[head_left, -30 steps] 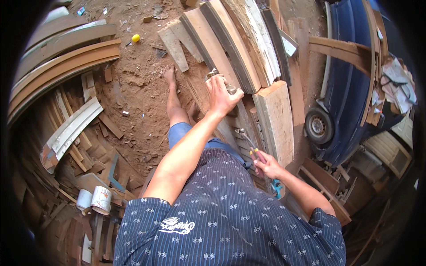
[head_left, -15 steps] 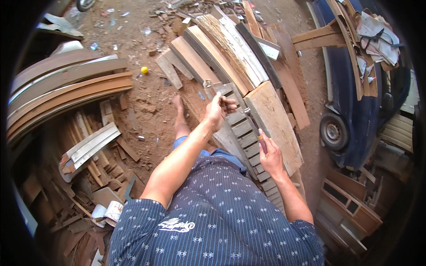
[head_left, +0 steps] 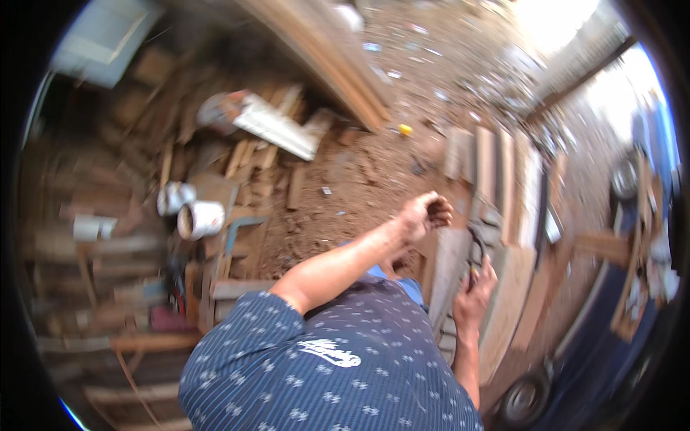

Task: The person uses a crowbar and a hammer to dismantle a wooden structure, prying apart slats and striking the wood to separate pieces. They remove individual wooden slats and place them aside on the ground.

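My left hand (head_left: 425, 213) is raised near the slatted wooden piece (head_left: 487, 215), its fingers curled; motion blur and shadow hide whether anything is inside. Lower to the right, my right hand (head_left: 474, 287) grips a pliers-like tool (head_left: 476, 251) with dark metal ends and handles that looked red and yellow earlier. A pale broad board (head_left: 503, 309) lies beside that hand, with several stacked planks (head_left: 507, 179) of brown, dark and white wood beyond it. The whole picture is blurred.
A dark blue vehicle (head_left: 589, 373) with loose boards (head_left: 604, 248) is on the right. Curved beams (head_left: 345, 79) lie at upper left above scrap wood, a white plank (head_left: 277, 129) and two pails (head_left: 201, 219). A yellow ball (head_left: 405, 129) lies on the littered dirt (head_left: 323, 201).
The view has swung left, so the planks and vehicle now appear farther right. My left hand has come away from the small object it was on; my right hand still grips the tool.
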Action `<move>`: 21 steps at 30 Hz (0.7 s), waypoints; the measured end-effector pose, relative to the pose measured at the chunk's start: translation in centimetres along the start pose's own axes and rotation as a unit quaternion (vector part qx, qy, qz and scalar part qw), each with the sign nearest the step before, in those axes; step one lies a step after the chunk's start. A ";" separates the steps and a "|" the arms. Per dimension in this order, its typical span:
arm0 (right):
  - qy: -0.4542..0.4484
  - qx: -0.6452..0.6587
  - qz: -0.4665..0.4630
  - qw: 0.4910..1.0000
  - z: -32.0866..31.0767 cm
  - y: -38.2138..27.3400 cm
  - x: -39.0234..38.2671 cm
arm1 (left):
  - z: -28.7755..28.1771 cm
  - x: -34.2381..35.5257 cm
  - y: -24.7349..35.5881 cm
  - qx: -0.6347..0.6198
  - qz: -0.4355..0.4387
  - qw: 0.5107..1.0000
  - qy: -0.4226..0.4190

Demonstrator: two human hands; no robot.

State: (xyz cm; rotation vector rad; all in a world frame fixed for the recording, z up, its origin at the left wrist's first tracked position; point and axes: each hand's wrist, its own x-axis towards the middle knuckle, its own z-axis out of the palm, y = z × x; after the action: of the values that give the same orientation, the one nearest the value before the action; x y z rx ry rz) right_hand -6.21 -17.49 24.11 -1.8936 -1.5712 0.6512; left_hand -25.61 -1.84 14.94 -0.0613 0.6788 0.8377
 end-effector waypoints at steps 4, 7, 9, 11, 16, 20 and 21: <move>-0.050 -0.057 -0.004 0.997 4.3 -2.7 -3.3 | -11.1 -6.7 6.9 -0.041 0.082 0.988 0.123; -0.078 0.090 0.079 0.990 6.9 1.9 -7.1 | -20.7 -12.6 8.7 -0.082 0.170 0.959 0.211; -0.082 0.147 0.177 0.970 11.6 -0.6 -8.0 | -28.0 -17.8 15.0 -0.111 0.219 0.933 0.261; -0.105 0.138 0.314 0.933 11.8 -0.2 -11.3 | -33.9 -23.4 15.8 -0.113 0.271 0.896 0.333; -0.087 0.216 0.387 0.892 16.6 -1.9 -18.2 | -49.7 -36.6 25.9 -0.242 0.458 0.742 0.425; -0.077 0.225 0.457 0.857 16.9 -4.8 -25.0 | -55.1 -44.2 35.9 -0.170 0.435 0.775 0.425; -0.096 0.239 0.464 0.847 17.4 -5.7 -26.2 | -58.1 -49.5 37.9 -0.135 0.368 0.809 0.438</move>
State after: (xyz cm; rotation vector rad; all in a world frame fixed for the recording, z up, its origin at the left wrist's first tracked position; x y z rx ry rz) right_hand -27.08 -40.20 15.87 -2.1323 -0.3801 1.5066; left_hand -106.50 -26.88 5.48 -0.4930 1.5014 1.6920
